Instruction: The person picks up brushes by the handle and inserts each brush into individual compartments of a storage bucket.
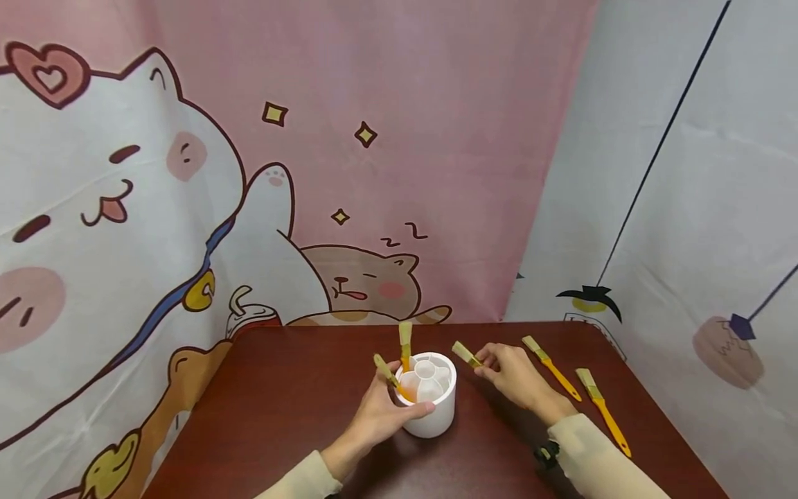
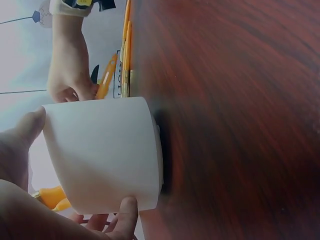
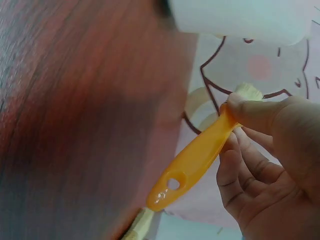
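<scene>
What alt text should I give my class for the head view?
A person's left hand grips a white divided cup holding two brushes, while the right hand pinches a third brush. Two more brushes lie on the dark red table, to the right.

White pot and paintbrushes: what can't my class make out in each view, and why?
Left wrist view: lower handles of the standing paintbrushes, hidden by the white pot.
Right wrist view: part of the white pot, cut by the top edge.
Head view: the held paintbrush, its handle mostly behind the right hand.
Head view: black wristband details, too small.
</scene>
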A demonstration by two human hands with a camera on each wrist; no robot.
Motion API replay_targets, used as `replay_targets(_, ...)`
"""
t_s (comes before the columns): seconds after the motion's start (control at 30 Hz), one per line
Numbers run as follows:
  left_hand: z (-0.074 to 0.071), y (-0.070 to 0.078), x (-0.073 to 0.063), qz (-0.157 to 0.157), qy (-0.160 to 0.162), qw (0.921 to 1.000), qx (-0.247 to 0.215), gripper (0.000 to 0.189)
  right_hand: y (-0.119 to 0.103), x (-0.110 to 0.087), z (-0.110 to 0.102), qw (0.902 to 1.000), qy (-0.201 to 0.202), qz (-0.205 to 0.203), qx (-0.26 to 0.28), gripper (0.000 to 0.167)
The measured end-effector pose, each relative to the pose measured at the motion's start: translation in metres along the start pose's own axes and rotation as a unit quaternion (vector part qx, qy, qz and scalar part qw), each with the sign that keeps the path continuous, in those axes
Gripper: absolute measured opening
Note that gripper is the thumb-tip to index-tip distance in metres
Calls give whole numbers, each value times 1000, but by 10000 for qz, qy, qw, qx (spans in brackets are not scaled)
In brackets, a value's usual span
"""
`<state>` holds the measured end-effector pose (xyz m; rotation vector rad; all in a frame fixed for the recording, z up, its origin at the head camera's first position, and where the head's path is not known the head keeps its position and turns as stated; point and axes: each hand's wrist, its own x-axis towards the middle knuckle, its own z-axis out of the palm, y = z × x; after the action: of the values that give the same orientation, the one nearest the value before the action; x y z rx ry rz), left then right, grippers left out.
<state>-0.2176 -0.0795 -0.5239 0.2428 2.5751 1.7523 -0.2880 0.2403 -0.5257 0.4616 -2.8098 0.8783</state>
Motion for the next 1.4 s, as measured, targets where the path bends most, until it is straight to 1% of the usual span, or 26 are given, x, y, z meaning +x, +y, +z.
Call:
replay_targets(0.17,-3,-1,2,-102,-41,9999,-19,106,-10,-3,-10,9989,412,-244,-18,17)
replay_targets(0.27,-5,0,2,-106,-61,9999,-14,106,-18,-5,-14,9973,631,-386,-19,17)
replay_targets(0.57,-9,1,2,-42,-177,9998,-39,104,-43,-10,-30,9930,997,-623,111,19)
replay_targets(0.73,-8,-1,1,0,-228,9997,-41,103,-58,-13,-36,9884,1204,-915,121,22)
replay_targets(0.87,-7,-2,1,-41,-236,9997,-23,105,-70,-16,-41,9846,1322,-1142,122,23)
replay_targets(1.0,-5,-3,1,-113,-268,9996,1,106,-81,-18,-44,9806,1408,-1345,238,23)
replay_targets(1.13,-4,-2,0,-84,-302,9995,-10,105,-91,-18,-45,9750,1497,-1605,351,23)
replay_targets(1.2,-5,-2,1,-84,-326,9994,-5,105,-95,-18,-45,9737,1492,-1682,375,24)
replay_targets(1.27,-5,-1,1,-28,-326,9995,42,104,-99,-18,-45,9724,1477,-1764,384,24)
replay_targets(1.4,-6,-2,4,-15,-325,9994,115,103,-106,-18,-46,9673,1523,-1979,436,25)
